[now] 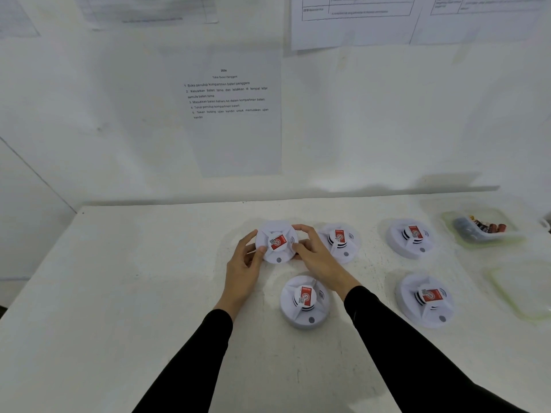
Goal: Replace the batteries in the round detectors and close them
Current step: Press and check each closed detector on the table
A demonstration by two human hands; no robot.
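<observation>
While both hands close around one smoke detector [275,242], the other four lie untouched on the white desk [119,278]. The held detector sits toward the far edge of the desk, near its middle, face up with the red label on top. The left hand [243,268] grips its left rim, thumb on the upper side and fingers curled under or beside the rim; the right hand [313,254] covers its right rim, fingers bent over the far side and thumb at the near side. So the two hands hold the round body from opposite sides, narrow and pressed on it, and neither hand is free. I cannot tell if the detector is lifted a little or rests on the desk.

A second detector [304,301] lies just beside the right wrist, nearer to the person. A third detector [340,241] is just to the right of the right hand, partly hidden by its fingers. Two more, a far right detector [411,237] and a near right detector [426,299], lie well apart toward the right edge. By the far right corner stands a clear plastic container [483,226] with batteries in it.

This grip looks to me like the start of a twist to open the body. Being round, it has no long axis, so the turn goes about its vertical centre, the hands working against each other.
</observation>
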